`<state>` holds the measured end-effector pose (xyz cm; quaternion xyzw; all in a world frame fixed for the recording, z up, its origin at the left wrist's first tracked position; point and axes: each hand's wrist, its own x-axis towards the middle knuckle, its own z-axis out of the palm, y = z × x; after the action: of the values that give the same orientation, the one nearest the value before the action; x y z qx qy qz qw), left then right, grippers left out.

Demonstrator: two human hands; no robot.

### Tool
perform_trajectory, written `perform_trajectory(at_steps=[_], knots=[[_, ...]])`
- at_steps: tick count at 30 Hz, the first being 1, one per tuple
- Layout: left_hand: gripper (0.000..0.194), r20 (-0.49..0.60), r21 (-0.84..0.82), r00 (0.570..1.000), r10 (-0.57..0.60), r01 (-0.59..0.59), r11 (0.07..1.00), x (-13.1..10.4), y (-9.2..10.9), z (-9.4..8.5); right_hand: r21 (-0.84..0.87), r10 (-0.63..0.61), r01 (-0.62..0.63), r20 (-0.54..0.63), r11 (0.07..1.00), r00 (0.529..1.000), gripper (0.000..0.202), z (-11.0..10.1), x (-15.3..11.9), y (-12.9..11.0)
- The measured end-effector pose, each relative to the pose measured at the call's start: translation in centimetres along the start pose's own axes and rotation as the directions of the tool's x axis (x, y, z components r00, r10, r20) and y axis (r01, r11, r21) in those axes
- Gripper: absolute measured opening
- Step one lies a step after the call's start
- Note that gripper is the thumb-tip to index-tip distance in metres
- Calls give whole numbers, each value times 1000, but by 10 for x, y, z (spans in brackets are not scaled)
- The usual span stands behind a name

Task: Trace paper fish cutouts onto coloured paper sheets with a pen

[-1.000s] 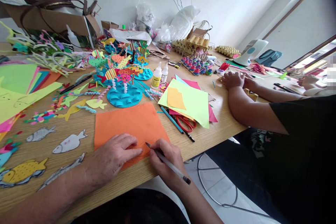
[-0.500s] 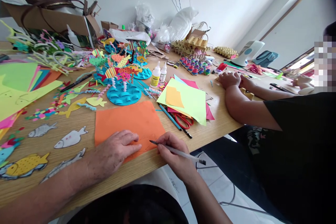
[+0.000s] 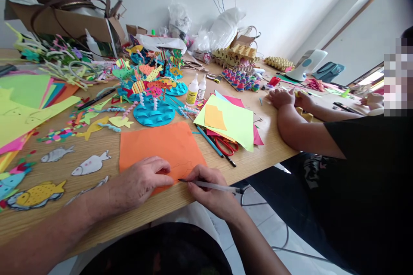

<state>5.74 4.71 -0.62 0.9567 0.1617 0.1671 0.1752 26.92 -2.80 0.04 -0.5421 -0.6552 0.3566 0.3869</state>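
Note:
An orange sheet (image 3: 161, 144) lies at the table's front edge, with faint drawn lines near its lower right. My left hand (image 3: 142, 180) rests on the sheet's lower left part, fingers apart and holding nothing. In my right hand (image 3: 209, 191) is a clear pen (image 3: 222, 187) with a dark tip and end. Its tip touches the sheet near the lower edge, close to my left fingertips. Paper fish lie to the left, among them a white fish (image 3: 91, 163) and a yellow fish (image 3: 39, 194).
Behind the sheet stand a blue base (image 3: 154, 114) with colourful fish and two glue bottles (image 3: 192, 91). Stacked coloured paper (image 3: 238, 122), red-handled scissors (image 3: 226, 146) and pencils (image 3: 210, 142) lie right. At the right sits another person (image 3: 371, 180), hands on the table.
My right hand and the pen have moved left and slightly down the sheet, nearer my left fingertips. More drawn lines show on the orange paper. The view has shifted slightly.

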Motion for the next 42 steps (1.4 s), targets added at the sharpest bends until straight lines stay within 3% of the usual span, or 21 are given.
perform_trajectory(at_steps=[8, 42], knots=[[35, 49, 16, 999, -5, 4, 1000, 1, 1, -3, -20, -4, 4, 10, 1000, 1000, 11, 1, -1, 2], [37, 12, 17, 1000, -28, 28, 999, -1, 2, -1, -57, -11, 10, -14, 998, 1000, 11, -1, 0, 1]])
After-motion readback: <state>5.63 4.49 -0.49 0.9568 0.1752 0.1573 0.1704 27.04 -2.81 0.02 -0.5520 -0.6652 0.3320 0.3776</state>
